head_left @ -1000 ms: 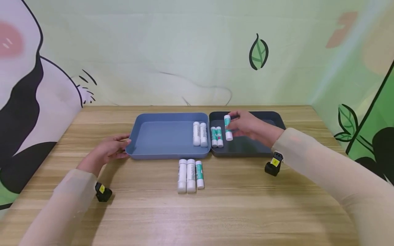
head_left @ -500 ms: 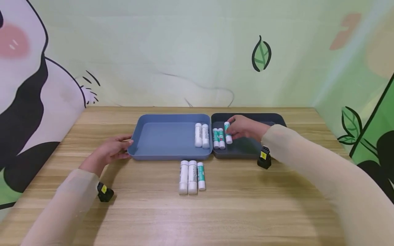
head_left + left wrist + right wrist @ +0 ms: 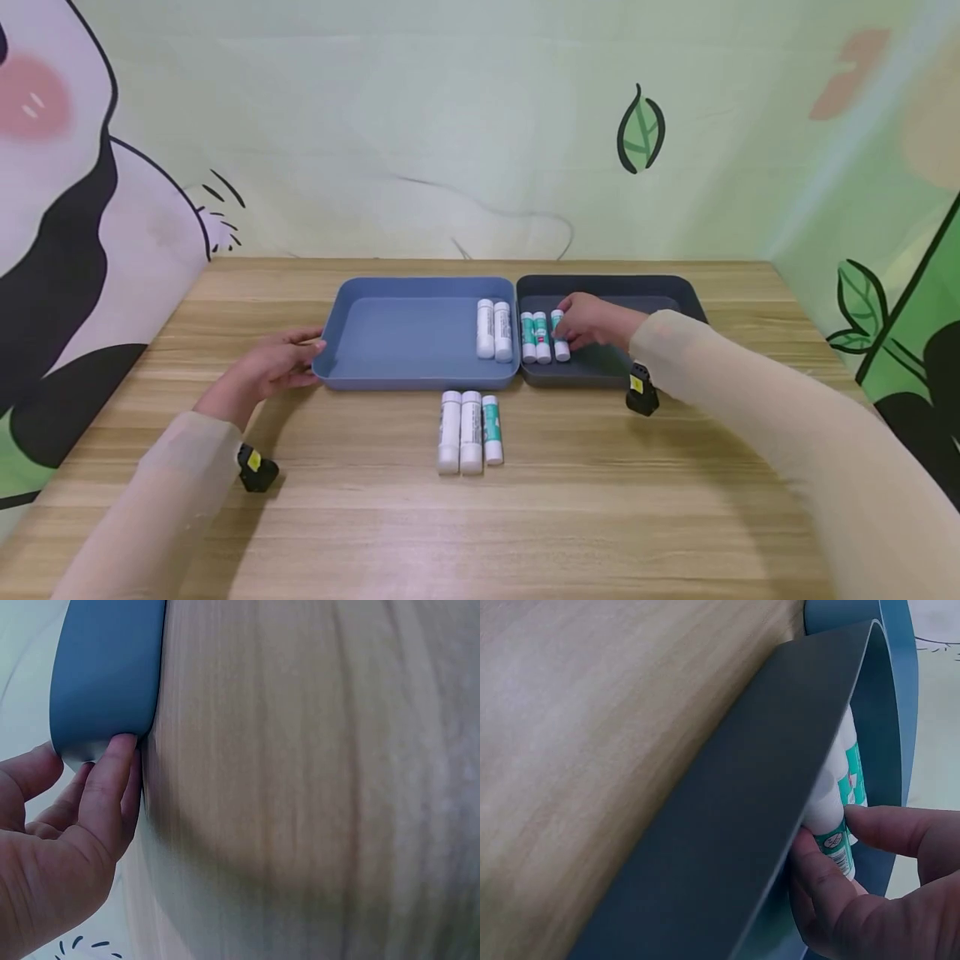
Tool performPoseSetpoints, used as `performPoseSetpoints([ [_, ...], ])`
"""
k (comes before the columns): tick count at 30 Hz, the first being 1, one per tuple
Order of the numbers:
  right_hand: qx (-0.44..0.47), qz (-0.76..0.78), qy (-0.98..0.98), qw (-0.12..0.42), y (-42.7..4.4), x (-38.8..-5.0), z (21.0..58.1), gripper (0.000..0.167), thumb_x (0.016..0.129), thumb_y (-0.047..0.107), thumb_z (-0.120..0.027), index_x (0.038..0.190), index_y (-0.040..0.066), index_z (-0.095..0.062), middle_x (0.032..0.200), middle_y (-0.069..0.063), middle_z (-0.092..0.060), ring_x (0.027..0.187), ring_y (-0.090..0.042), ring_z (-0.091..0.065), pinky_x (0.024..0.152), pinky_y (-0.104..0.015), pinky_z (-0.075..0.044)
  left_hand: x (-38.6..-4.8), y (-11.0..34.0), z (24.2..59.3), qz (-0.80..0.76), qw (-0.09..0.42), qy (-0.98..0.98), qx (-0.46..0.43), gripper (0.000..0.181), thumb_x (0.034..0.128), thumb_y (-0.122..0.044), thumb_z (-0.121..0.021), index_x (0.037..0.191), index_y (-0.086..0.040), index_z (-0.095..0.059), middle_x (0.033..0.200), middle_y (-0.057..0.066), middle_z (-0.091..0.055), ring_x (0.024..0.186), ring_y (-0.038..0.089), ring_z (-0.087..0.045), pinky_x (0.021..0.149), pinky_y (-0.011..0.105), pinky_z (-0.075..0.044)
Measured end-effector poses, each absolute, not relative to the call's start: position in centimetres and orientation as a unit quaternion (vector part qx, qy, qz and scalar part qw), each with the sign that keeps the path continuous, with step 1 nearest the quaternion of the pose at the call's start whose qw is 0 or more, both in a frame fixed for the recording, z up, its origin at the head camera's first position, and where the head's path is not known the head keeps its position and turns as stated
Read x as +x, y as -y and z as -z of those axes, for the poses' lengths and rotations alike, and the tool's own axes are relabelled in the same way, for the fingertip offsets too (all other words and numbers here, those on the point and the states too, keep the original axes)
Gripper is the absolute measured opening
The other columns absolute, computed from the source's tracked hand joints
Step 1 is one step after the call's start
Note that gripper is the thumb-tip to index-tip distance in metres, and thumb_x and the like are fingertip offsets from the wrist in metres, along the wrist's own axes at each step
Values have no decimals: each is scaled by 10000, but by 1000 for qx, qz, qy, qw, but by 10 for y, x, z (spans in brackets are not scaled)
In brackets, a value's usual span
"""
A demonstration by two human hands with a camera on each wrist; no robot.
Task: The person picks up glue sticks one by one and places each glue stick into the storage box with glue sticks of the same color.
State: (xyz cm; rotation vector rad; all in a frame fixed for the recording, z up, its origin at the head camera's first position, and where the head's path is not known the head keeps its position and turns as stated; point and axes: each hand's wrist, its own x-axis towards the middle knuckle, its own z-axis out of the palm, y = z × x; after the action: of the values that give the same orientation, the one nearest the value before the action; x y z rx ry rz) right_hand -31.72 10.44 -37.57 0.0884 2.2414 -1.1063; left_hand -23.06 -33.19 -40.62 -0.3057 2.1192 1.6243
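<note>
My right hand point(image 3: 592, 321) pinches a green-and-white glue stick point(image 3: 561, 346) between thumb and fingers, low inside the dark grey tray point(image 3: 637, 377). Left of it in that tray, two matching glue sticks point(image 3: 536, 337) lie side by side. The right wrist view shows the held glue stick point(image 3: 831, 825) just behind the tray wall. At the left end of the blue tray point(image 3: 405, 383), my left hand point(image 3: 273, 362) touches the outer corner with its fingertips, plain in the left wrist view on the tray wall point(image 3: 109, 682). Two larger white glue sticks point(image 3: 494, 331) lie in the blue tray's right end.
Before the trays, two large white glue sticks point(image 3: 460, 433) and one smaller green-and-white glue stick point(image 3: 492, 429) lie in a row on the wooden table point(image 3: 360, 517). The trays stand side by side, their ends meeting. A printed backdrop point(image 3: 420, 150) rises behind the table.
My right hand has lowered the glue stick into the dark tray, bringing it down beside the two there. The left hand stays at the blue tray's corner. The head view has shifted slightly.
</note>
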Motion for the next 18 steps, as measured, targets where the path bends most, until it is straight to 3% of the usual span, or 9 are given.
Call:
performPoseSetpoints([
  [4, 31, 424, -849, 314, -103, -317, 378, 614, 967, -76, -539, 1527, -91, -286, 1274, -227, -466, 1004, -243, -493, 1076, -441, -535, -230, 334, 408, -590, 225, -768, -108, 629, 1104, -213, -441, 1642, -69, -148, 1401, 133, -465, 893, -30, -603, 800, 179, -592],
  [10, 15, 421, -850, 318, -101, -316, 379, 635, 953, -110, -506, 1546, -94, -280, 1506, -317, -394, 1208, -313, -497, 1128, -488, -497, -231, 333, 407, -592, 227, -766, -111, 634, 1104, -216, -441, 1644, -76, -140, 1375, 114, -468, 886, -30, -598, 796, 176, -591],
  [18, 13, 414, -854, 315, -99, -313, 384, 630, 940, -119, -516, 1533, -75, -310, 1472, -297, -415, 1150, -284, -512, 1089, -477, -527, -230, 331, 406, -600, 227, -759, -111, 633, 1103, -193, -438, 1642, -62, -133, 1307, 80, -493, 880, -28, -604, 791, 175, -593],
])
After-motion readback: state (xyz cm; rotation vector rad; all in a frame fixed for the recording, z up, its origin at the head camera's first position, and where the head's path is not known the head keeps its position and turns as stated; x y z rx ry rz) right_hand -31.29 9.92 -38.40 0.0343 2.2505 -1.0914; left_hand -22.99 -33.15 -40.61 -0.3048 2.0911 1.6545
